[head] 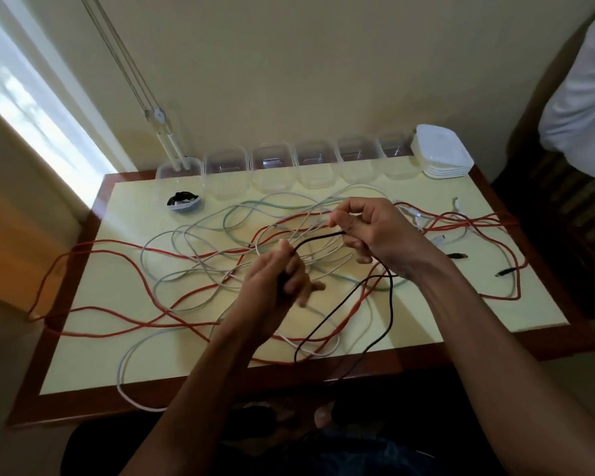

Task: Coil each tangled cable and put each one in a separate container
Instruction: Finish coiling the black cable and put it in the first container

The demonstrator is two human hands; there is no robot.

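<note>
Above the worktop [83, 355], a black cable [389, 304] is held in both hands' grip, one container [182, 187] is filled, many cables are left.

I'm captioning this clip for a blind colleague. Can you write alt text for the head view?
Both hands, left hand and right hand, hold a black cable above a table strewn with tangled red, white and green cables. Clear containers line the far edge; the leftmost holds something dark.

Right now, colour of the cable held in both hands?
Black cable, stretched between left hand and right hand; head view.
</note>
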